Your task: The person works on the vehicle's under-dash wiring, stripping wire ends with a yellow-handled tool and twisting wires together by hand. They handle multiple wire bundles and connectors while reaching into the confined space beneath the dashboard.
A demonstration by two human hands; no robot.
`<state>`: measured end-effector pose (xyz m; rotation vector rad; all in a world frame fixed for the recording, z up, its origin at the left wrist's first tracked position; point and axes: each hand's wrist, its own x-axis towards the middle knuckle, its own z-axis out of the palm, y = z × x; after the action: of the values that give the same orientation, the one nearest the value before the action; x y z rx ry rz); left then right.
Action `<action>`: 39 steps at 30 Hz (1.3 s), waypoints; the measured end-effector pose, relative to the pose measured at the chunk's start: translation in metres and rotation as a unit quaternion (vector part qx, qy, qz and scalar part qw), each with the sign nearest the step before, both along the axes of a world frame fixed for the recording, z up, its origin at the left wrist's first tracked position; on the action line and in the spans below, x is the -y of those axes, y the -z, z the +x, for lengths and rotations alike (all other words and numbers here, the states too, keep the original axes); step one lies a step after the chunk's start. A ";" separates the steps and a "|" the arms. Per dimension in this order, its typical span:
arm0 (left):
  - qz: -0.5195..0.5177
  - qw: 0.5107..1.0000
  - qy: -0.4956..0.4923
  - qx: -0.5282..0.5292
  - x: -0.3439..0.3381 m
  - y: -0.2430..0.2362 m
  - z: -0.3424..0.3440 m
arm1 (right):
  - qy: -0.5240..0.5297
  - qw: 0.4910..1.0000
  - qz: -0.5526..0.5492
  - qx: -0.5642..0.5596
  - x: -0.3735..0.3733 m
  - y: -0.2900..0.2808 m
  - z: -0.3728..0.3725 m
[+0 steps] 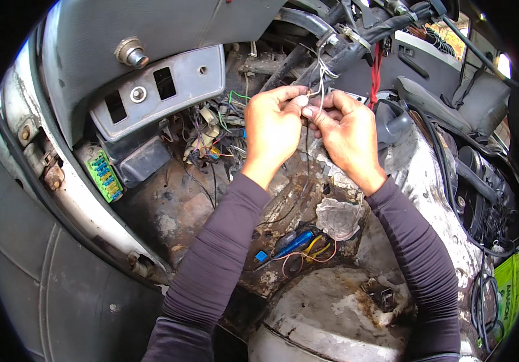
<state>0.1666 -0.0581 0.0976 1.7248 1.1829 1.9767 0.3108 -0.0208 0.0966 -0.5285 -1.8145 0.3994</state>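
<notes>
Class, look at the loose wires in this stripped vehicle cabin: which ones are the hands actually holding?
The thin pale wires hanging from the steering column, pinched between both hands' fingertips. The yellow and pink wires lie untouched on the rusty floor below.

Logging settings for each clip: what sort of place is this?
Likely the stripped interior of an old vehicle under repair: a green fuse block, a grey dashboard panel, a rusty metal floor and a grey seat.

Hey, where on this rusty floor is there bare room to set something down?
Bare rusty floor lies between the green fuse block and the left hand's sleeve. The pale rounded metal hump below is mostly bare too. Crowded: the blue-handled screwdriver with loose wires, the crumpled grey rag, and the wire tangle under the dash.
</notes>
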 end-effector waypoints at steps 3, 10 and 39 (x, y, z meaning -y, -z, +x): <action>0.031 0.998 0.026 -0.056 0.002 0.002 -0.013 | -0.017 0.999 -0.015 -0.040 0.002 0.006 -0.006; 0.046 0.995 0.028 -0.080 -0.003 0.003 -0.011 | -0.107 0.990 -0.063 -0.062 -0.003 0.004 0.008; 0.128 0.991 -0.038 0.002 -0.007 0.007 0.011 | -0.011 0.988 0.146 0.045 -0.003 0.008 0.013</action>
<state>0.1780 -0.0515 0.0901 1.8160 1.0458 2.2608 0.3236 -0.0173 0.0886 -0.3268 -1.9263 0.1201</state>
